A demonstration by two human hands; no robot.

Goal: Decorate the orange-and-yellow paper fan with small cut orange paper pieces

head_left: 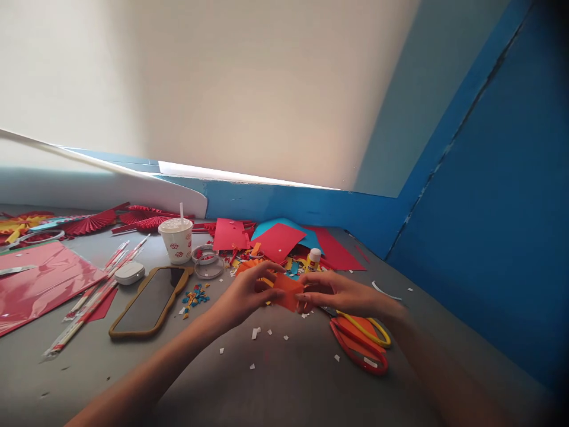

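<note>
A small piece of orange paper [288, 292] is held up between my two hands, above the table. My left hand [249, 290] pinches its left edge between thumb and fingers. The fingers of my right hand [335, 292] close on its right edge. Below my right wrist lie scissors [340, 347] with one red and one yellow handle loop, their blades partly hidden by the hand. More orange paper [362, 332] shows under the scissors' handles. A yellow glue stick [312, 260] with a white cap stands just behind my right hand.
A phone in a brown case [149, 302], a white earbud case [130, 273] and a lidded cup with a straw [176, 240] stand left. Red sheets [282, 240], folded fans [91, 222] and paper scraps [194, 296] cover the back. Wrapped sticks [95, 293] and a pink packet [44, 281] lie far left.
</note>
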